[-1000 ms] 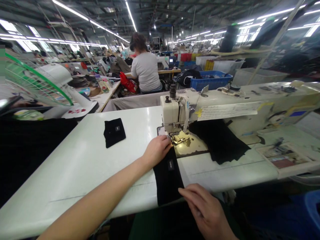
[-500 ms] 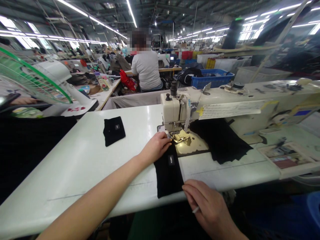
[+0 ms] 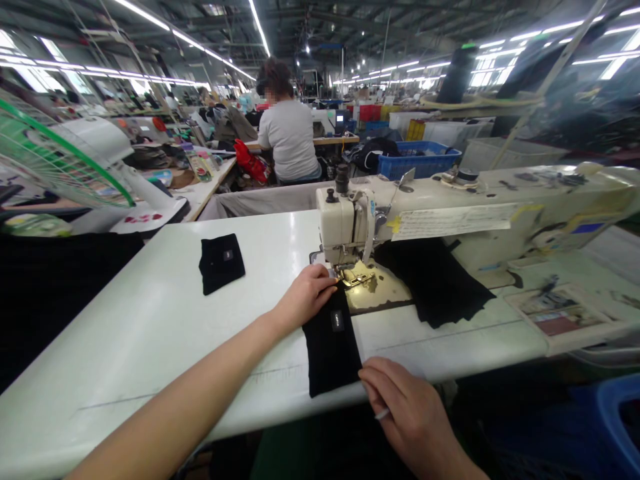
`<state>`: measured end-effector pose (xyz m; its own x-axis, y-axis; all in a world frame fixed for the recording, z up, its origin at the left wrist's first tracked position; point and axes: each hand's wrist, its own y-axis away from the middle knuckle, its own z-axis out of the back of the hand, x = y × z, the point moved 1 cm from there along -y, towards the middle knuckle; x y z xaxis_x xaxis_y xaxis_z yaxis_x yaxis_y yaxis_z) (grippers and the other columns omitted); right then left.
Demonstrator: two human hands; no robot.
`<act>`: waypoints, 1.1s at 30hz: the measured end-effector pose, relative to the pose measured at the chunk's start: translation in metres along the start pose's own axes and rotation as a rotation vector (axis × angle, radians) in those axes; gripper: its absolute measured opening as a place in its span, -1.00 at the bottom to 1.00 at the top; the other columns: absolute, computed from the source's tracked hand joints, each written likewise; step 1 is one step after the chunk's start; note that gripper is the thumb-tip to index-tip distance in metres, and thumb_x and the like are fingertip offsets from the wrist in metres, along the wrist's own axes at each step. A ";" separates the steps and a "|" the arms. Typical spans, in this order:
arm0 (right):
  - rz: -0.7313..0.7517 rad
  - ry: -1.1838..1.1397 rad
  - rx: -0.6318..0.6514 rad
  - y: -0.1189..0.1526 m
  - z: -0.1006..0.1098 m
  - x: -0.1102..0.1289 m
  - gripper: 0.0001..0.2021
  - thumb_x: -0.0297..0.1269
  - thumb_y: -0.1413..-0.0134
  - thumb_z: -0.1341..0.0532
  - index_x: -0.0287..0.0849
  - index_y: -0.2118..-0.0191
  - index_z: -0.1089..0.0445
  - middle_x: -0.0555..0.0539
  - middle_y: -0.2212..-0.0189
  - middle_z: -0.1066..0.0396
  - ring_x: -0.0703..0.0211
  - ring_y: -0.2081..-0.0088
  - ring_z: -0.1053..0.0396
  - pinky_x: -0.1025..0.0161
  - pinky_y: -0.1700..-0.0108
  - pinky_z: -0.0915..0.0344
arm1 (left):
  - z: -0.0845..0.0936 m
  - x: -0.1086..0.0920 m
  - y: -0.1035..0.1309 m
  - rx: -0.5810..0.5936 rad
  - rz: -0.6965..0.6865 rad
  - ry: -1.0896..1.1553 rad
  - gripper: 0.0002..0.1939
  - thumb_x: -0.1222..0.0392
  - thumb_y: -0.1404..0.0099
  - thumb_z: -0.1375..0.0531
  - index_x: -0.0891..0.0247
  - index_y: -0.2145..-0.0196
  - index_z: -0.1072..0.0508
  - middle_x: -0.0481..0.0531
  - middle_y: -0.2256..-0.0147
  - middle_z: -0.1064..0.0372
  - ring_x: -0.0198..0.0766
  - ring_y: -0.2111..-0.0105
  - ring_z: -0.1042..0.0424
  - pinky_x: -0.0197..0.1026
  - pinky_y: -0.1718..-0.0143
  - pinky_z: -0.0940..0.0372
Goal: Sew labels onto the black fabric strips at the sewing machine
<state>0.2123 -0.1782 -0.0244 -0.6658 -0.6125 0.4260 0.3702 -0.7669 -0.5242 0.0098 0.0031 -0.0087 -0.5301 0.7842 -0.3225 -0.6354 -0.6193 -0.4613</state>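
Note:
A black fabric piece [image 3: 333, 360] with a small dark label [image 3: 338, 321] lies on the pale sewing table, its far end at the presser foot [image 3: 356, 280] of the sewing machine [image 3: 345, 223]. My left hand [image 3: 311, 293] pinches the fabric's far edge just left of the foot. At the near right corner, my right hand [image 3: 400, 403] pinches the cloth between thumb and fingers. A thin whitish object [image 3: 383, 414] sticks out from under the right fingers; its kind is unclear. A second labelled black piece [image 3: 223, 263] lies flat to the left.
More black fabric [image 3: 435, 283] lies under the machine arm. A tray of small items [image 3: 565, 313] is set in the table at right. A green-rimmed fan [image 3: 65, 157] stands at left. Ahead, a person in a grey top [image 3: 290, 140] sits near a blue basket [image 3: 420, 157].
The whole view has shifted slightly, so things sit a little further left. Both hands keep their grip on the fabric, which shows no clear movement relative to the machine.

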 end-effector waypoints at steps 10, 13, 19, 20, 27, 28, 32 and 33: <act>-0.044 0.024 0.081 -0.003 0.001 0.000 -0.68 -0.58 -0.14 0.00 -0.15 0.09 -0.36 -0.11 0.19 -0.46 0.12 0.29 -0.43 0.25 0.37 -0.26 | 0.002 -0.001 0.000 0.023 0.003 -0.018 -0.79 0.30 -0.41 -0.14 0.34 0.14 -0.58 0.12 0.28 -0.35 -0.16 0.26 -0.32 -0.11 0.18 -0.32; -0.060 0.052 0.104 -0.007 0.000 0.000 -0.64 -0.61 -0.09 0.00 -0.13 0.09 -0.35 -0.09 0.17 -0.46 0.12 0.27 -0.42 0.25 0.37 -0.23 | 0.002 0.000 -0.002 0.030 0.016 -0.035 -0.78 0.31 -0.41 -0.13 0.34 0.13 -0.58 0.12 0.29 -0.34 -0.16 0.27 -0.32 -0.10 0.18 -0.33; -0.073 0.075 0.133 -0.009 0.001 0.000 -0.59 -0.64 0.02 -0.01 -0.11 0.10 -0.35 -0.07 0.17 -0.46 0.12 0.27 -0.42 0.25 0.38 -0.22 | 0.004 0.000 -0.004 0.051 0.021 -0.057 -0.77 0.32 -0.40 -0.13 0.36 0.11 -0.58 0.14 0.28 -0.34 -0.14 0.26 -0.33 -0.08 0.16 -0.34; -0.075 0.080 0.133 -0.009 0.001 0.001 -0.59 -0.64 0.02 -0.01 -0.11 0.10 -0.35 -0.08 0.17 -0.46 0.11 0.27 -0.43 0.25 0.38 -0.23 | 0.004 0.001 -0.004 0.057 0.021 -0.062 -0.77 0.32 -0.40 -0.13 0.36 0.11 -0.58 0.14 0.28 -0.34 -0.14 0.26 -0.33 -0.07 0.15 -0.35; -0.041 0.121 0.112 -0.003 0.004 0.002 -0.53 -0.63 -0.01 -0.01 -0.15 -0.02 -0.37 -0.14 0.13 -0.46 0.11 0.28 -0.47 0.27 0.38 -0.31 | 0.014 -0.022 0.003 0.104 0.108 -0.093 -0.74 0.37 -0.37 -0.13 0.37 0.04 -0.53 0.21 0.15 -0.38 -0.08 0.16 -0.38 0.00 0.07 -0.39; -0.026 0.131 0.105 -0.002 0.004 0.001 -0.50 -0.63 -0.01 -0.01 -0.16 -0.06 -0.36 -0.16 0.12 -0.45 0.12 0.29 -0.47 0.27 0.38 -0.32 | 0.017 -0.034 0.009 0.109 0.110 -0.084 -0.74 0.37 -0.37 -0.12 0.36 0.04 -0.52 0.22 0.12 -0.39 -0.07 0.14 -0.39 0.01 0.07 -0.40; 0.021 0.166 0.104 0.003 0.006 -0.001 -0.44 -0.64 0.01 0.00 -0.20 -0.12 -0.34 -0.20 0.09 -0.45 0.12 0.29 -0.49 0.27 0.38 -0.36 | 0.031 -0.092 0.042 0.244 -0.070 0.056 -0.80 0.26 -0.42 -0.11 0.27 0.17 -0.54 0.15 0.13 -0.44 -0.11 0.14 -0.43 -0.05 0.11 -0.44; 0.022 0.170 0.111 0.004 0.007 -0.002 -0.43 -0.65 0.02 0.00 -0.20 -0.12 -0.35 -0.20 0.09 -0.46 0.12 0.30 -0.49 0.28 0.39 -0.36 | 0.032 -0.103 0.051 0.281 -0.114 0.070 -0.81 0.26 -0.42 -0.11 0.28 0.16 -0.53 0.14 0.14 -0.46 -0.11 0.13 -0.44 -0.06 0.11 -0.45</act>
<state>0.2193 -0.1812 -0.0223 -0.7528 -0.5956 0.2801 0.4486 -0.7757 -0.4439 0.0137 -0.1109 0.0276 -0.4129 0.8442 -0.3420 -0.8242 -0.5061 -0.2542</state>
